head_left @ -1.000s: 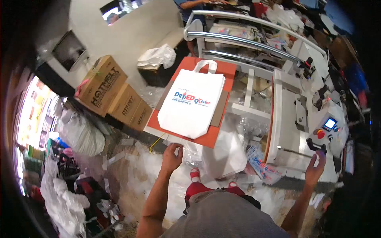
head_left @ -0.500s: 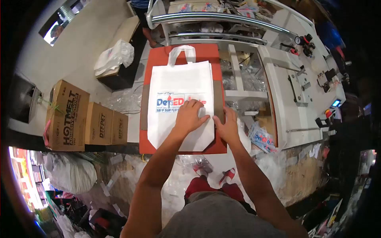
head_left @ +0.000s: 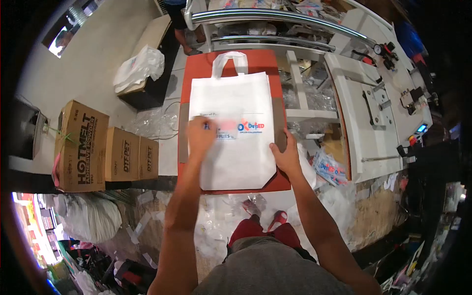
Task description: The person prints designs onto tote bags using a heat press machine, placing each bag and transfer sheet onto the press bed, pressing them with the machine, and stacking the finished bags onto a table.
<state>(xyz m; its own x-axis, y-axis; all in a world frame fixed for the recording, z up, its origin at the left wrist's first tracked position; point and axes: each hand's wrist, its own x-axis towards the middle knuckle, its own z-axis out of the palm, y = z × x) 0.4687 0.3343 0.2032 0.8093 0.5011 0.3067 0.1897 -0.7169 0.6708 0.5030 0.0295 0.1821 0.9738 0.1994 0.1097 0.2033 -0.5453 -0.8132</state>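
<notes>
A white bag [head_left: 236, 167] with looped handles and a blue and red print lies flat on a red-orange board [head_left: 196, 69]. My left hand [head_left: 201, 135], smeared by motion, is over the left part of the print; its fingers cannot be made out. At the bag's right edge is my right hand [head_left: 286, 153], thumb and fingers apart, the thumb touching the bag and the fingers by the board's brown strip [head_left: 280, 118]. It holds nothing that I can see.
Cardboard boxes [head_left: 81, 147] stand at the left. A white machine [head_left: 364, 118] with metal bars, a lever and a small display is on the right. Behind the board, another person's legs [head_left: 182, 37] show. Printed plastic [head_left: 330, 168] lies beside the machine.
My hands came in from the sides onto the bag and board. Since then my left hand has swept left across the print, while my right hand stays by the right edge. The camera view has turned.
</notes>
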